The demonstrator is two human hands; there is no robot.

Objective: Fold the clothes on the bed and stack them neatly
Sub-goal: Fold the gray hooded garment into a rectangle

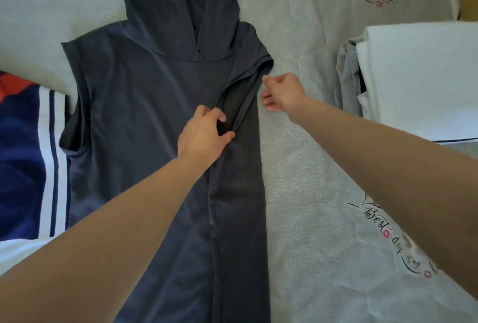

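Both hands work the folded right side of a dark grey sleeveless hoodie point(144, 105) lying flat on the bed point(297, 167): left hand point(204, 132) pinches the armhole edge, right hand point(283, 91), fingers loosely curled, touches its outer fold. Thin, limp fabric likely slides and wrinkles; seams and hems look the surest holds.

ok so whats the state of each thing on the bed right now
dark grey sleeveless hooded top: spread flat, right side folded inward
left hand: pinching the folded armhole
right hand: at the top's right edge, grip unclear
white folded clothes stack: stacked
navy, white and red striped cloth: lying flat
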